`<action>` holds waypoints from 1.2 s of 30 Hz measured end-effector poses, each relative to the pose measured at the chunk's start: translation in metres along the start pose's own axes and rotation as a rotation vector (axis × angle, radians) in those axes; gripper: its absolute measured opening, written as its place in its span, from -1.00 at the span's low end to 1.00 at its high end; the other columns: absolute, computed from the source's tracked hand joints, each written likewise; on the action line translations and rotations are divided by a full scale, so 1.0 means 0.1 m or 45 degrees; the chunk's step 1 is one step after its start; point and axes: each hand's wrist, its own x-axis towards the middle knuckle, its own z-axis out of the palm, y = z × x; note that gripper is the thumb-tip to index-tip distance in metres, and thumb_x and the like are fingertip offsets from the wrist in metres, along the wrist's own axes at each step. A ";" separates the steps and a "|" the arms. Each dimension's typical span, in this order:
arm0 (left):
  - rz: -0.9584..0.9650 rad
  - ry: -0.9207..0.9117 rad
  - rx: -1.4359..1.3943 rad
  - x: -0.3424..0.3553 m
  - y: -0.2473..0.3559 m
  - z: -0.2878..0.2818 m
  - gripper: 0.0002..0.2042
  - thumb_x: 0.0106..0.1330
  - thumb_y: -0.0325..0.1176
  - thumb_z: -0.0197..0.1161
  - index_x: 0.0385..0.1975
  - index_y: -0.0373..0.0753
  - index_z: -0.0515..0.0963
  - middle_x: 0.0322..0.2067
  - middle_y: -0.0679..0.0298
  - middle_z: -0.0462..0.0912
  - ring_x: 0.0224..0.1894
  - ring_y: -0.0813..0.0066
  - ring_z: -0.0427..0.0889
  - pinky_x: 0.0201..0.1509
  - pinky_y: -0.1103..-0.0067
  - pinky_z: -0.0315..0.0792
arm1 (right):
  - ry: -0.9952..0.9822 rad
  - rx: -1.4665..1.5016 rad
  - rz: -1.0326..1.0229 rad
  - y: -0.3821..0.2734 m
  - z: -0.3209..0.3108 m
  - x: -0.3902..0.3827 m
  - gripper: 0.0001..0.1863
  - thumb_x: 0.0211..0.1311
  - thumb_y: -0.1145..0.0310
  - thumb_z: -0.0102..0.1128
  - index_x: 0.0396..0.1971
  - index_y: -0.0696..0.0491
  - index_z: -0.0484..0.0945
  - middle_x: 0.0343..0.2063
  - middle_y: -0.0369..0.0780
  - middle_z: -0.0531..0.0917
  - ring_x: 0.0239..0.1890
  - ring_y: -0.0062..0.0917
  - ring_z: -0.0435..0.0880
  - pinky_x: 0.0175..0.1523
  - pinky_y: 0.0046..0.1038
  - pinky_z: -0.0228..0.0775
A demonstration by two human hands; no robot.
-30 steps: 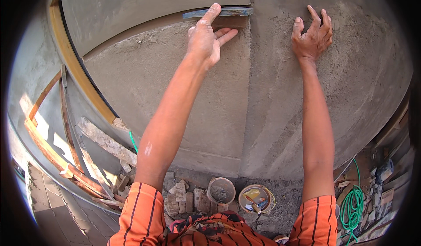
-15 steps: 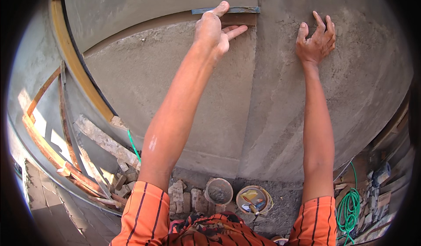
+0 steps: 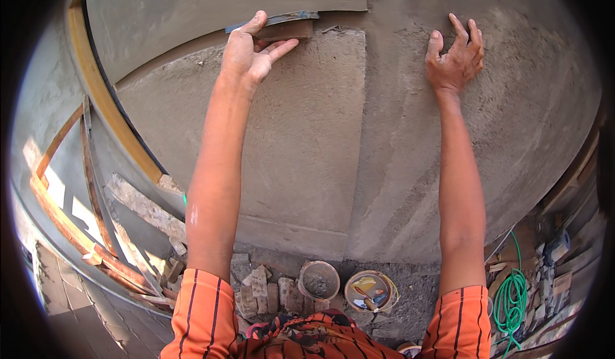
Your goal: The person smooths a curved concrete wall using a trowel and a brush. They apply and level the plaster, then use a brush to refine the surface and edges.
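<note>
The left hand [image 3: 246, 55] holds a flat trowel [image 3: 275, 24] against the rough plastered wall [image 3: 307, 141], with the thumb on the metal blade and the fingers closed around the wooden part below it. The trowel lies near the top of the wall, at the border between smooth and rough plaster. The right hand [image 3: 453, 61] holds nothing; it is pressed flat on the wall with the fingers spread. On the ground below stand two buckets: a grey bucket [image 3: 319, 279] containing grey mortar, and beside it a yellowish bucket [image 3: 370, 291] with some small tools inside. A green hose [image 3: 510, 298] lies coiled at the right.
</note>
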 end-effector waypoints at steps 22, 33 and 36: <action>0.153 0.134 0.175 -0.03 0.85 -1.54 -0.39 0.26 -0.19 0.24 0.11 -0.48 0.14 0.05 -0.10 0.15 0.22 0.01 0.18 0.34 0.18 0.25 | 0.010 -0.071 0.015 -0.02 -0.05 0.04 -0.50 0.15 0.12 0.05 0.14 -0.28 0.33 0.21 -0.24 0.18 0.32 -0.23 0.06 0.32 -0.05 -0.09; -0.005 -0.275 0.123 -0.27 -0.22 0.02 -0.24 0.24 -0.11 0.25 0.21 -0.52 0.01 0.10 -0.21 0.05 0.17 -0.22 0.23 0.24 0.20 0.38 | -0.018 -0.043 0.021 -0.05 -0.04 0.02 -0.50 0.16 0.10 0.04 0.15 -0.29 0.32 0.20 -0.26 0.20 0.32 -0.27 0.08 0.32 -0.07 -0.08; 0.015 -0.276 0.151 -0.26 -0.30 0.16 -0.27 0.26 -0.13 0.23 0.20 -0.53 0.02 0.13 -0.22 0.04 0.18 -0.25 0.23 0.24 0.21 0.39 | -0.020 -0.034 0.028 -0.07 -0.03 0.02 -0.50 0.16 0.10 0.05 0.15 -0.29 0.32 0.20 -0.26 0.20 0.32 -0.27 0.07 0.32 -0.05 -0.09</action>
